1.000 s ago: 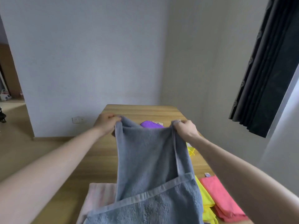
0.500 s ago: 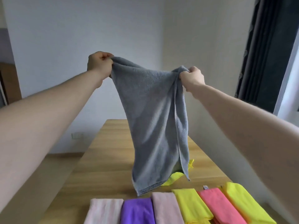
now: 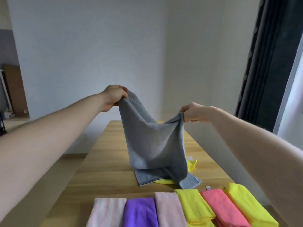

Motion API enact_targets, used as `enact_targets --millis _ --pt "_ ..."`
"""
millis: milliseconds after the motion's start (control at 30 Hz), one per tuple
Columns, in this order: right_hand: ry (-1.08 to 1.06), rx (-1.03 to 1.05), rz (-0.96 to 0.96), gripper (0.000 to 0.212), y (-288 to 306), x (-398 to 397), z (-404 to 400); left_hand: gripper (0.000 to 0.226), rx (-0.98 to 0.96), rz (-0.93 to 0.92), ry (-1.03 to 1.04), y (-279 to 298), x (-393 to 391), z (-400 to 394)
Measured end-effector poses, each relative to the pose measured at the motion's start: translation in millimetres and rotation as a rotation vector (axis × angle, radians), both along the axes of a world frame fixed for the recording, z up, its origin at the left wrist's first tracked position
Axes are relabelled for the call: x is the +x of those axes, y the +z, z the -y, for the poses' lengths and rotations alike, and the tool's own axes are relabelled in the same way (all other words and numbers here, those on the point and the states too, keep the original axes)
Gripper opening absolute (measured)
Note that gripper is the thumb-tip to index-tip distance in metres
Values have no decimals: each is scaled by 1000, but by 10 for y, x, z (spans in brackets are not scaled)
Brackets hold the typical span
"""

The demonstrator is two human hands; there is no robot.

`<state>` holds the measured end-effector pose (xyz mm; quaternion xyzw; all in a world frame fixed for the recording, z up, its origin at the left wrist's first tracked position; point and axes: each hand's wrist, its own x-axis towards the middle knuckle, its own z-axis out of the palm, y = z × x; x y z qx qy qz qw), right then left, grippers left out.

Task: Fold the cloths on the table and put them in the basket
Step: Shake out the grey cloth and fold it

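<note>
Head view: the left hand (image 3: pixel 114 97) and right hand (image 3: pixel 193 113) each pinch a top corner of the grey terry towel (image 3: pixel 155 145), which hangs below both grips, its bottom hem crumpling on the wooden worktop (image 3: pixel 106 169), left corner higher.

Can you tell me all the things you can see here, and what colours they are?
grey towel: one, grey, held up by two corners, bottom edge lying on the table
loose yellow cloth: one, yellow, under and behind the towel
folded cloths: six in a row at the near edge: pale pink, purple, pale pink, yellow, coral pink, yellow
table: one, light wood
curtain: dark, right
basket: not in view
hands: left and right, each pinching a top corner
</note>
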<state>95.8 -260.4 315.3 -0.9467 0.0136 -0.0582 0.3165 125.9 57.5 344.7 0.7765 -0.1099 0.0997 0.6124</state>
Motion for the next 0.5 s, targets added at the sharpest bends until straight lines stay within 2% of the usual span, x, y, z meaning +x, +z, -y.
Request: enact_targets --millis 100,167,267,367,433,500 --pt "39 -51 -145 44 -342 -80 65 37 144 -115 -121 -352 -39 -15" --pt "68 -71 -321 52 -530 -143 97 47 236 -142 -188 -528 -48 -4" --pt "114 -94 -508 52 -706 -184 96 52 197 -105 -247 -613 -132 73" --pt "111 42 -401 42 -800 -111 -17 51 81 -59 -316 -548 -231 198" --pt "135 150 -323 61 -863 -49 -123 48 46 -23 -343 -488 -272 292" --pt "199 186 -323 83 -924 -20 -225 43 28 15 -350 -429 -276 373"
